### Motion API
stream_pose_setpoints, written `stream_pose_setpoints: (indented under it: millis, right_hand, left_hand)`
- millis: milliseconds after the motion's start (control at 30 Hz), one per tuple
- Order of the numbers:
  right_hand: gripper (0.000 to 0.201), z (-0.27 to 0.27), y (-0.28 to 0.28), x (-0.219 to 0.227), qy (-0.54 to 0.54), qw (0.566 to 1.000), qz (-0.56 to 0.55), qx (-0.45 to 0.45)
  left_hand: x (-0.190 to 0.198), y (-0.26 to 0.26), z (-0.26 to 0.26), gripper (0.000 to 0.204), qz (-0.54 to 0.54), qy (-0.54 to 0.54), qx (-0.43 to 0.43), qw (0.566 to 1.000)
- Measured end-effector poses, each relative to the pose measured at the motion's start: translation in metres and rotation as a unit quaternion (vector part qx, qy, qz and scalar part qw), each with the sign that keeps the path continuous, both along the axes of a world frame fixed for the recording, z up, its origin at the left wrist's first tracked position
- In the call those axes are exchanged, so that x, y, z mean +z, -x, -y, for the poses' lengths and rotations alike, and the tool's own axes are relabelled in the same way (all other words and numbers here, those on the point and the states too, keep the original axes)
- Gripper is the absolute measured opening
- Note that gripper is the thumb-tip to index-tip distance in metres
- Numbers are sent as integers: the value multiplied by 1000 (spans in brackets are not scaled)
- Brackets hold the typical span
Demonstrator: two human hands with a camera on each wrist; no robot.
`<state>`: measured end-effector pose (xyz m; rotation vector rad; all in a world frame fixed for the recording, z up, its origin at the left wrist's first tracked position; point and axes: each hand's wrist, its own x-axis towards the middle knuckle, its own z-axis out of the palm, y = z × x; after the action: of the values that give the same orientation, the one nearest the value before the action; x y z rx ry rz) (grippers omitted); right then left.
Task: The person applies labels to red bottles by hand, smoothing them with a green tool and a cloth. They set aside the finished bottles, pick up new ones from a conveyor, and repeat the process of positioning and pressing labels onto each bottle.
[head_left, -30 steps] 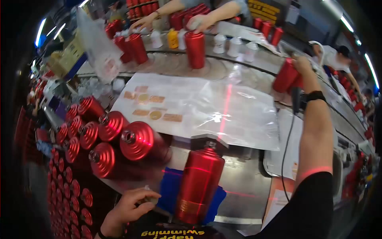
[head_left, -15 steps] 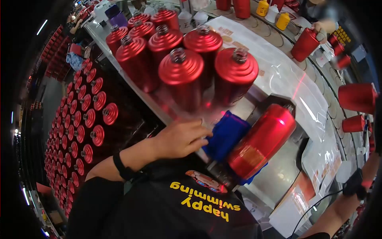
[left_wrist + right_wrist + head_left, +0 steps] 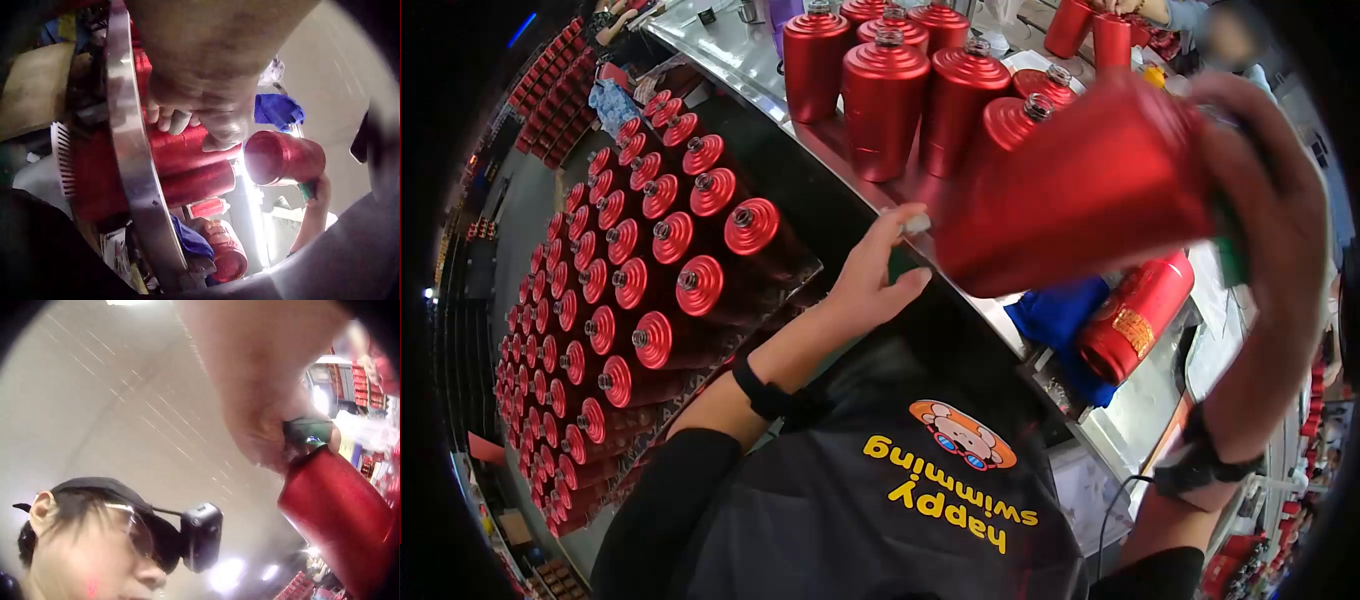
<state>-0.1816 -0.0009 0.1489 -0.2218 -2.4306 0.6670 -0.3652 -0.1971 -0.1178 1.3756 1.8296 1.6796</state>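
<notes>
Head looks down; wrists close, facing upward.

Matt red metal bottle (image 3: 1080, 190) (ridged shoulders), blue cloth (image 3: 1060, 312)

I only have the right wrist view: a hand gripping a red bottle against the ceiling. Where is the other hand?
Observer: In the head view the left hand reaches toward the near end of that red bottle, at the edge of the counter. Whether it holds anything is unclear.
Operator: What lies below the bottle?
Observer: A second bottle lies on its side on a blue cloth.
</notes>
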Motion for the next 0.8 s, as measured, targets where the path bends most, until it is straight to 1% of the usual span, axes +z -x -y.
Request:
stream_pose_setpoints:
  millis: [33, 67, 100, 133, 167, 233, 267, 300, 333, 367, 400, 467, 533, 567, 600, 700, 733, 767, 800]
  right_hand:
    - [21, 8, 18, -7, -8, 999, 36, 30]
    - [19, 16, 36, -15, -17, 996, 69, 56]
    - [19, 22, 57, -28, -95, 990, 25, 105]
    - [20, 27, 75, -38, -127, 985, 22, 117]
    - [19, 31, 91, -51, -174, 979, -6, 103]
    - [20, 36, 112, -65, -169, 978, 16, 121]
    - [20, 36, 121, -73, -184, 976, 28, 113]
    - [21, 36, 128, -79, -198, 974, 39, 104]
    - [13, 39, 132, -81, -214, 970, 42, 103]
    - [13, 36, 137, -87, -244, 966, 40, 73]
    - [13, 35, 138, -85, -245, 966, 54, 59]
    - [17, 37, 136, -81, -244, 965, 87, 29]
    - [14, 40, 134, -77, -263, 959, 111, 7]
    - [13, 40, 135, -75, -273, 955, 120, -5]
    - [11, 38, 137, -77, -255, 960, 114, -7]
    - [13, 37, 136, -80, -245, 963, 111, -12]
    - [17, 38, 133, -78, -234, 963, 134, -14]
    - [24, 38, 128, -78, -216, 972, 89, -6]
    - [29, 37, 119, -71, -216, 974, 63, 11]
  left_hand:
    - [-2, 2, 9, 74, -21, -26, 6, 999]
    - [-2, 2, 13, 79, -50, -21, 21, 998]
    - [-1, 1, 16, 84, -79, -17, 36, 996]
    - [0, 1, 18, 89, -107, -12, 52, 993]
    - [-2, 3, 15, 90, -121, -17, 76, 990]
    - [-8, 9, 5, 94, -150, -28, 126, 980]
    - [-8, 13, 1, 94, -184, -29, 143, 972]
    - [-10, 14, -3, 93, -186, -23, 156, 970]
    - [-11, 14, -7, 92, -188, -17, 169, 967]
    - [-12, 16, -10, 91, -192, -13, 182, 964]
    - [-13, 16, -13, 87, -193, -1, 195, 962]
    - [-18, 18, -21, 85, -188, -13, 208, 960]
    - [-20, 17, -29, 84, -176, -37, 217, 959]
    - [-23, 18, -32, 84, -189, -39, 228, 954]
    - [-24, 18, -34, 84, -198, -34, 234, 951]
    - [-18, 16, -32, 84, -205, -7, 238, 949]
    - [-16, 16, -32, 85, -214, -18, 231, 949]
    - [-15, 18, -30, 85, -223, -27, 225, 948]
    - [-16, 20, -28, 86, -194, -16, 206, 959]
